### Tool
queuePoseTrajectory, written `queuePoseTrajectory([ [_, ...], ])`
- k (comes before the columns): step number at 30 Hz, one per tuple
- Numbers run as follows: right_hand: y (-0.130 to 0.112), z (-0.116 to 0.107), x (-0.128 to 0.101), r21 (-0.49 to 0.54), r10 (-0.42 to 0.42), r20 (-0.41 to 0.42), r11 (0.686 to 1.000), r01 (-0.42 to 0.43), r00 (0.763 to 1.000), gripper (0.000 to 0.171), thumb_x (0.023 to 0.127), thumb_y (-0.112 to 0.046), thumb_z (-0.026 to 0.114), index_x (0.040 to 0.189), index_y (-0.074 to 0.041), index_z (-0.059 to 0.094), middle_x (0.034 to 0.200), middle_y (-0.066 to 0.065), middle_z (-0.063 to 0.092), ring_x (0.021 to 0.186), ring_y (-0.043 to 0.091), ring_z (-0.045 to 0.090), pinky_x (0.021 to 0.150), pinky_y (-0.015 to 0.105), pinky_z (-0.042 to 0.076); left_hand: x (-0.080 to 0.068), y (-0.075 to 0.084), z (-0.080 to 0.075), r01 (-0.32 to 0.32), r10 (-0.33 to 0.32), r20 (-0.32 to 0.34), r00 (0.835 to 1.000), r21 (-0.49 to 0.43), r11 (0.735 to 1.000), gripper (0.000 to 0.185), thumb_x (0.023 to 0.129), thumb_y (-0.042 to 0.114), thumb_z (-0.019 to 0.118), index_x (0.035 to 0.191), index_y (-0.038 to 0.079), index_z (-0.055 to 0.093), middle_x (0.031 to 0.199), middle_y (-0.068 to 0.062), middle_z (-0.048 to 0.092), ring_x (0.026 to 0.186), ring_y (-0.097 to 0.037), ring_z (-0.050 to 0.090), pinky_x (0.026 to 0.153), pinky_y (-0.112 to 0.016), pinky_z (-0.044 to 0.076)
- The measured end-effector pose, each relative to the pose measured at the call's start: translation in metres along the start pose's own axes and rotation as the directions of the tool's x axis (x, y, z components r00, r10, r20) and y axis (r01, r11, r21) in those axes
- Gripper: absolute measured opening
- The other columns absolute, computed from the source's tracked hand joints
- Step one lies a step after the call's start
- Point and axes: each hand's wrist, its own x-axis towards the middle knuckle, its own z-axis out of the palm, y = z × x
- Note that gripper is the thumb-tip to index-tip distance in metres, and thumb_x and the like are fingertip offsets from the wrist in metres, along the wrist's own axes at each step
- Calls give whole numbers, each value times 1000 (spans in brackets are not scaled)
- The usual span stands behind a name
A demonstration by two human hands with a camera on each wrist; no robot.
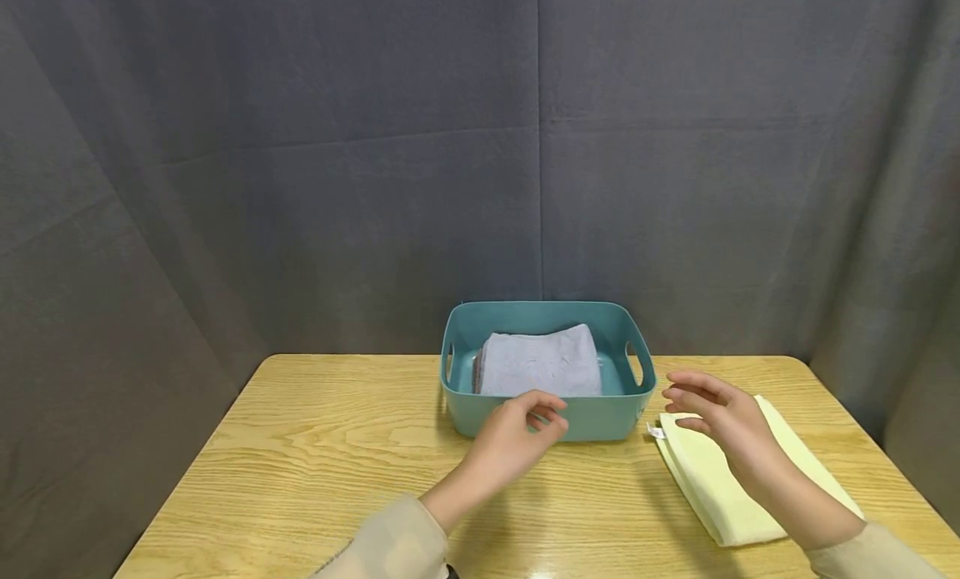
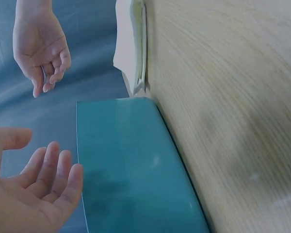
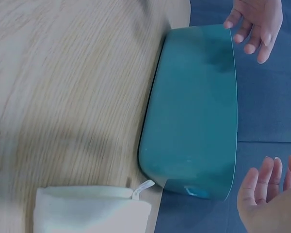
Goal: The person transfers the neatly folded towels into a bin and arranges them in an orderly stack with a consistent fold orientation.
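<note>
Neither hand grips anything: left hand [image 1: 517, 433] hangs w/ fingers loosely curled, empty, just in front of the teal plastic basket [image 1: 600, 421] near its front wall; right hand [image 1: 723, 416] is relaxed, fingers spread, hovering over the folded pale-yellow cloth [image 1: 712, 487]. Basket sits approx. centre-back of the light wooden table [image 1: 300, 454], at 12 o'clock from the person, w/ a folded grey-blue towel [image 1: 540, 364] lying inside it. Yellow cloth lies flat on the table at 4 o'clock from the basket, just beside its right front corner; its small white tag [image 3: 143, 188] points toward the basket. Dark grey curtain [image 1: 337, 162] hangs behind the table.
</note>
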Motion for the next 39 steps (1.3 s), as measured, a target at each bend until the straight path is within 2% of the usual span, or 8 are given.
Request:
queuePoseTrajectory([
  [9, 11, -17, -5, 19, 11, -4, 1000, -11, 1000, 14, 97, -20, 66, 102, -33, 69, 96, -17, 68, 87, 4, 66, 77, 22, 55, 0, -1, 13, -9, 9, 21, 1000, -31, 999, 16, 96, 25, 66, 111, 19, 70, 97, 13, 65, 89, -6, 60, 78, -28, 50],
  [16, 21, -31, -9, 48, 21, -13, 999, -20, 1000, 17, 97, -18, 65, 101, -34, 71, 97, -16, 69, 87, 5, 66, 75, 22, 55, -1, -1, 26, -16, 17, 28, 999, -52, 999, 15, 95, 22, 68, 109, 18, 71, 94, 14, 65, 86, -5, 59, 74, -26, 50],
  [26, 35, -50, -15, 98, 17, -19, 995, -15, 1000, 25, 98, -11, 62, 98, -34, 72, 95, -15, 69, 85, 5, 67, 72, 21, 55, -3, -5, 44, 74, -66, 66, 996, -134, 988, 12, 94, 22, 68, 105, 22, 72, 90, 16, 64, 83, -2, 58, 71, -25, 50],
  [33, 45, -67, -19, 145, -27, -21, 989, 29, 999, 27, 99, -8, 61, 102, -31, 73, 97, -14, 70, 86, 5, 68, 73, 20, 55, -5, -7, 53, 82, -74, 68, 995, -134, 988, 12, 93, 22, 68, 104, 20, 72, 90, 15, 63, 82, -4, 58, 72, -26, 49],
  [39, 56, -81, -21, 146, -54, -19, 988, 56, 998, 29, 100, -6, 58, 104, -30, 73, 100, -17, 69, 87, 3, 68, 73, 20, 55, -5, -13, 61, 107, -98, 65, 993, -149, 983, 11, 93, 22, 69, 103, 20, 72, 89, 16, 63, 81, -3, 58, 72, -26, 49],
])
